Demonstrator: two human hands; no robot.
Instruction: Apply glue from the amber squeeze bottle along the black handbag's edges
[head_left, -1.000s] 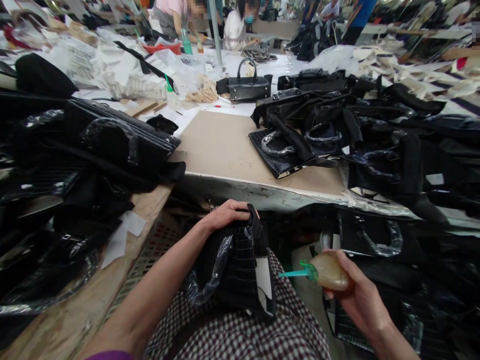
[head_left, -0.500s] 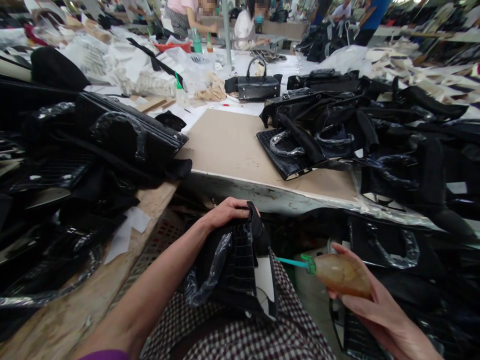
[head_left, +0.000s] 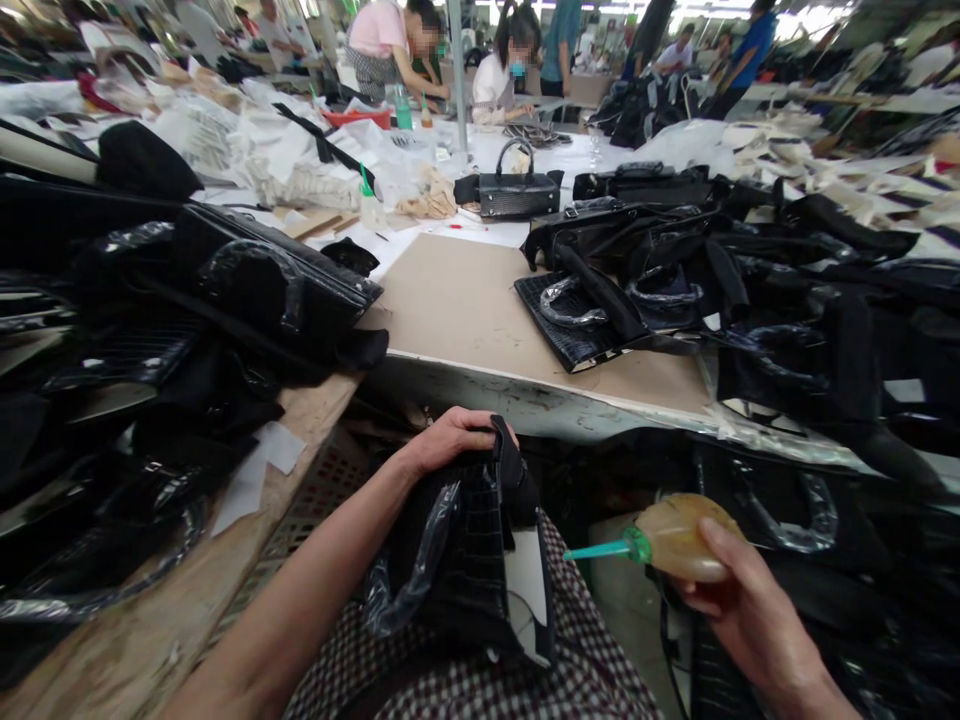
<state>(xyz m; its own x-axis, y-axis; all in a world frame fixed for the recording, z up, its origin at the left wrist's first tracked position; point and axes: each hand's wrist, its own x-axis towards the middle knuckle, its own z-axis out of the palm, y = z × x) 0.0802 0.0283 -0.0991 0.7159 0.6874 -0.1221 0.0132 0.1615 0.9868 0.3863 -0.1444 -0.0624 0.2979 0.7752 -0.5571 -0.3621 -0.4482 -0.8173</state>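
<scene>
On my lap, over a checked apron (head_left: 600,655), lies a black crocodile-patterned handbag (head_left: 476,560) with a plastic-wrapped handle (head_left: 424,570). My left hand (head_left: 461,440) grips its far upper edge, thumb and fingers closed on the black material. A pale panel (head_left: 527,575) shows at the bag's open right side. To the right, my right hand (head_left: 739,590) is wrapped round a squeeze bottle (head_left: 682,540) of amber liquid. Its green nozzle points left toward the bag, with the tip a little apart from it.
Black bags (head_left: 285,280) are heaped on the left bench; more bags (head_left: 645,240) lie on the right of the table. A tan board (head_left: 457,300) covers the table in front. Further back stand a finished-looking handbag (head_left: 519,190) and a green-capped bottle (head_left: 370,205). People work behind.
My right hand has turned and shifted the bottle slightly right and down, its nozzle tip moving away from the bag. The left hand keeps its grip. The head view has tilted up slightly.
</scene>
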